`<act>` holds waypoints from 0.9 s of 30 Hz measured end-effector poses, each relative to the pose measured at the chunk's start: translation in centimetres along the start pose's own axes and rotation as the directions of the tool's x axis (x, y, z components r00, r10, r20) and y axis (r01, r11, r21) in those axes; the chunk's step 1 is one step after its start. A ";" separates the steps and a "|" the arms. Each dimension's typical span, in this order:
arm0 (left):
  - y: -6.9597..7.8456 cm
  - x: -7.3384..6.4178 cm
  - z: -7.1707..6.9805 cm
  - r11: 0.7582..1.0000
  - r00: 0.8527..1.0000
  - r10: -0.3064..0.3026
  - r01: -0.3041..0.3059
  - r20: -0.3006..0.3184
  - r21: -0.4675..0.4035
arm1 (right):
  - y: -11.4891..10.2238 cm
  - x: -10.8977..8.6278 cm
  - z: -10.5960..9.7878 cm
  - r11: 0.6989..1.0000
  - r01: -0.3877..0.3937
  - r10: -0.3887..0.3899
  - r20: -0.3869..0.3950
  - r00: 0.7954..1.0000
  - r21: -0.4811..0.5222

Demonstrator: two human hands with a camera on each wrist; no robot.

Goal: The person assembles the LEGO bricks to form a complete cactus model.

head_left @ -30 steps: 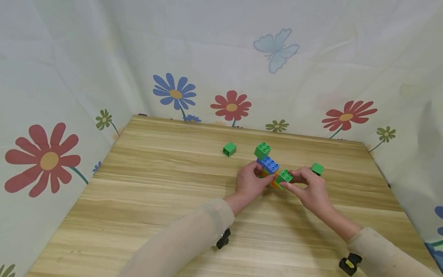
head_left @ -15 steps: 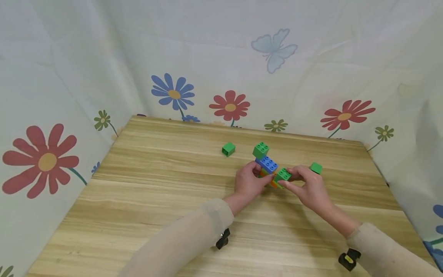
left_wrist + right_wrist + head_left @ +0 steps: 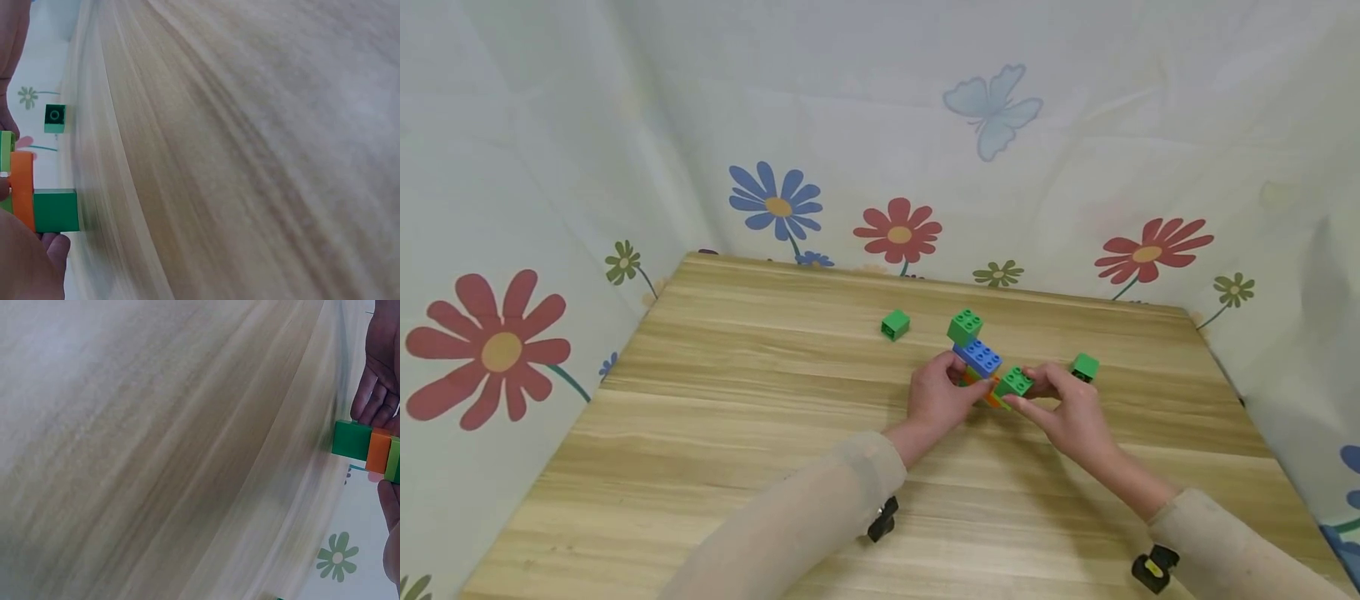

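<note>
Several building blocks are joined in a stepped build. My left hand (image 3: 942, 398) grips it around the middle, thumb in front. A blue block (image 3: 979, 357) lies across the upper part, with a studded green block (image 3: 965, 327) on its far end. My right hand (image 3: 1073, 417) pinches another green block (image 3: 1015, 382) between thumb and fingers, at the build's right end over a lime piece (image 3: 392, 459). Lower down in the left wrist view come an orange block (image 3: 23, 190) and a bottom green block (image 3: 56, 210) close to the tabletop.
A loose green block (image 3: 895, 325) lies on its side on the wooden table (image 3: 737, 358), left of the build. Another loose green block (image 3: 1084, 367) lies just beyond the right hand. A flower-printed curtain (image 3: 820, 100) hangs behind the table's back edge.
Both hands keep nearly the same place on the build. The right hand and its green block have dipped very slightly, and more of the loose block behind it shows.
</note>
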State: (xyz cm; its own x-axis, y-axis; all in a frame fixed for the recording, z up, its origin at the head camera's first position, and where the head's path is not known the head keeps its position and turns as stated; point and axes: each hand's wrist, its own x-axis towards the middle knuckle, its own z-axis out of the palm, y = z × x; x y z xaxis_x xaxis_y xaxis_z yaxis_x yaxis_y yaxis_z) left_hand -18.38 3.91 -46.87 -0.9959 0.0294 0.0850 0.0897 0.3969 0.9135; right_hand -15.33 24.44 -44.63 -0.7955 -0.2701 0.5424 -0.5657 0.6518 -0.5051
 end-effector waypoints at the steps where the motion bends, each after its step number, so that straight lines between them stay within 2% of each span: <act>1: 0.0 0.0 0.0 1.000 1.000 0.000 0.000 0.000 0.001 | 0.0 0.0 0.0 1.000 0.000 0.000 0.000 1.000 -0.001; 13: 0.0 -0.1 0.1 1.000 1.000 -0.009 0.009 0.000 -0.006 | 0.1 -0.4 0.2 0.999 -0.039 0.039 -0.006 0.999 -0.001; 27: 0.0 -0.3 -0.2 1.000 1.000 0.007 -0.007 -0.003 -0.021 | 0.2 -0.3 0.0 0.994 -0.109 0.110 0.073 0.991 -0.017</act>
State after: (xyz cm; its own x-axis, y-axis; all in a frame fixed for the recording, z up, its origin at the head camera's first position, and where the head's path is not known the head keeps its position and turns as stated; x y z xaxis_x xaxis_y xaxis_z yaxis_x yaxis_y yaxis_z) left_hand -18.05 3.76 -46.81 -0.9953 0.0294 0.0921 0.0964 0.3776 0.9209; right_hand -15.19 24.66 -44.91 -0.8667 -0.2480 0.4328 -0.4717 0.6895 -0.5495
